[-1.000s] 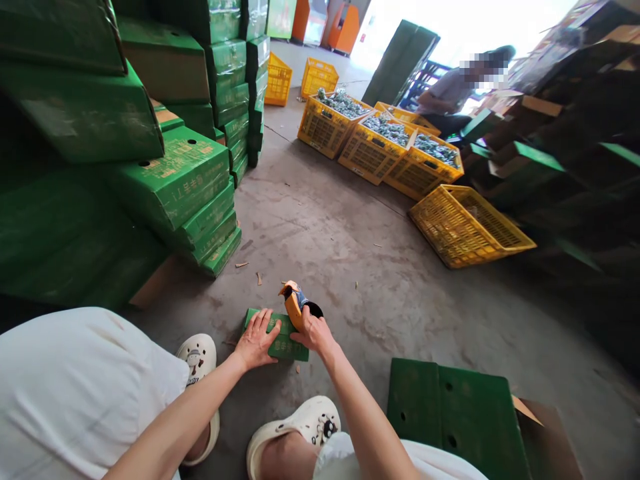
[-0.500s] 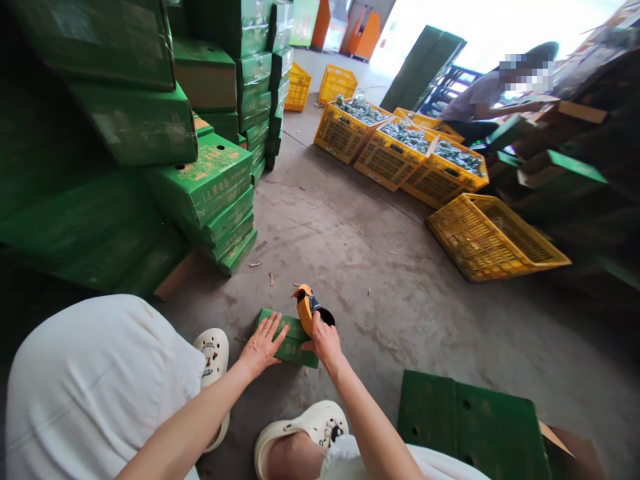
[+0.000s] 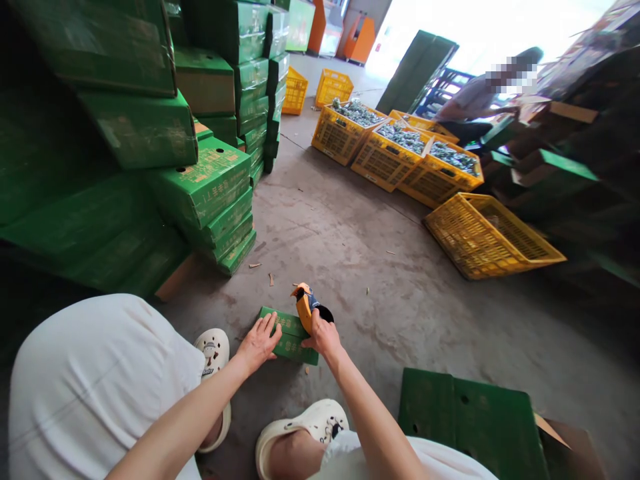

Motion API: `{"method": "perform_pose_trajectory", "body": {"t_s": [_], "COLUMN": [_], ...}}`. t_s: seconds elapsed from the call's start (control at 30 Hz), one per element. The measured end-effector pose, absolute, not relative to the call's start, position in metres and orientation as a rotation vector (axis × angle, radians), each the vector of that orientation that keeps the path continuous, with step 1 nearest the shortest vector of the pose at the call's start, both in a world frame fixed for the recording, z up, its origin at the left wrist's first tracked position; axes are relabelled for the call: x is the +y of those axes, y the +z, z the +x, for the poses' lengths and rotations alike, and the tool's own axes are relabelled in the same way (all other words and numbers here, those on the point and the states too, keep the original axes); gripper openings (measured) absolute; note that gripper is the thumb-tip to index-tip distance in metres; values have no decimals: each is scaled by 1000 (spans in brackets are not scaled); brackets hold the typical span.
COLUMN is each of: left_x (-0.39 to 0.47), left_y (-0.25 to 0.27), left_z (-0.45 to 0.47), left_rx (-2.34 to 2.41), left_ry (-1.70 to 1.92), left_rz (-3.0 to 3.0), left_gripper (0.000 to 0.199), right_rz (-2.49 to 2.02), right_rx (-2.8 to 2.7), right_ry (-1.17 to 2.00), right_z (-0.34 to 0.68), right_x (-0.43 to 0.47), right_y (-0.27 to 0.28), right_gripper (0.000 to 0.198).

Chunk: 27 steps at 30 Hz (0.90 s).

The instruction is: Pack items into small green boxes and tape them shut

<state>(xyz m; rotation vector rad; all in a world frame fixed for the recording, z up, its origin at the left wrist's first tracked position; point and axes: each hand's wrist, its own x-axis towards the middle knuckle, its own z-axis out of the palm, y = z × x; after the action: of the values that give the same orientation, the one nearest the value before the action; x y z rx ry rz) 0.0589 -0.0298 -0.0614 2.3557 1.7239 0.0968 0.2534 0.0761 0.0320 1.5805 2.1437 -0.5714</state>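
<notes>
"What are your hands doing?"

"My left hand point(image 3: 259, 343) rests on the green box point(image 3: 293, 341), fingers a little apart, laid on it rather than closed round it. My right hand point(image 3: 324, 333) is wrapped round the orange tool point(image 3: 303, 313), which I take for a tape dispenser."

"And where is the box?"

"On the floor point(image 3: 350, 253), one end under my left fingers, the other just beside my right ones. The tool rises past my right fingertips, beyond the box's far edge. I can't tell how its lower end meets the cardboard; my grip hides it."

"What might go wrong?"

"The box could skid or twist if I pushed with the tool while my left fingers bore down too lightly. The seam along the top might gape for the same reason. My left fingertips lie near the tool, too, so a slip of my right wrist could run it into them."

"Anything else close by?"

"The white shoe point(image 3: 305, 427) nearer me than my right fingers. A box sliding my way would bump it."
</notes>
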Motion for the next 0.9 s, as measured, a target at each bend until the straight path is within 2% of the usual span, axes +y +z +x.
{"method": "perform_pose_trajectory", "body": {"t_s": [0.1,0.27,0.33,0.5,0.63,0.9], "left_x": [-22,-8,-7,-15,-19,-19], "left_y": [-54,-57,-64,-76,-75,-84], "left_z": [54,47,45,43,42,46], "left_rx": [1686,1615,1586,1568,1576,1562], "left_ry": [86,121,153,199,203,162], "left_rz": [2343,2331,2357,2431,2464,2440], "left_gripper": [92,122,127,116,113,119], "right_rz": [1600,1624,1636,1613,1646,1705], "right_rx": [2138,2144,2146,2181,2146,2167], "right_ry": [-568,-549,-544,-580,-649,-547], "right_z": [252,252,253,257,257,251], "right_x": [74,72,72,72,70,61], "right_y": [31,24,21,20,26,20], "right_gripper": [103,98,95,93,78,86]}}
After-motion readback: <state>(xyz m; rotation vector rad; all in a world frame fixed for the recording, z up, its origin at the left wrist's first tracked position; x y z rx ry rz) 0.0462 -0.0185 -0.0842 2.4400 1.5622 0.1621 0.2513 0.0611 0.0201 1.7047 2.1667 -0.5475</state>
